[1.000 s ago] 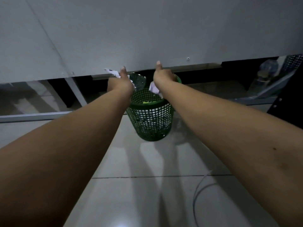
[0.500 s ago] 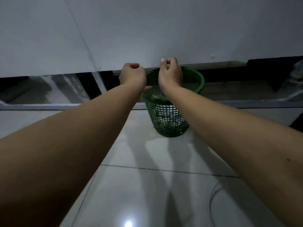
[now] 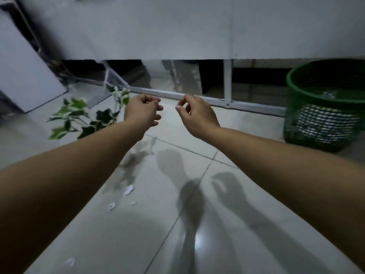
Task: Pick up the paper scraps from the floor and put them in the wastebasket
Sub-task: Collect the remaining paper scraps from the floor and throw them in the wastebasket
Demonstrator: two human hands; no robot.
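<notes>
Hovering above the tiled floor (image 3: 227,230), the left hand (image 3: 141,113) and right hand (image 3: 194,115) are held loosely curled and empty. Paper scraps (image 3: 128,189) are seen below the left forearm, well apart from the wastebasket (image 3: 324,107); reaching down seems required next.

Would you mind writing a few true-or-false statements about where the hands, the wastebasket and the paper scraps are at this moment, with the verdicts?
1. Both hands are empty. True: the left hand and right hand hold nothing, fingers loosely curled.
2. The wastebasket lies tipped over. False: it stands upright at the right.
3. Paper scraps remain on the floor. True: several small white pieces lie beneath the left forearm.
4. The right hand rests on the wastebasket's rim. False: it hangs in the air, well to its left.
5. A leafy plant is left of the left hand. True.
</notes>
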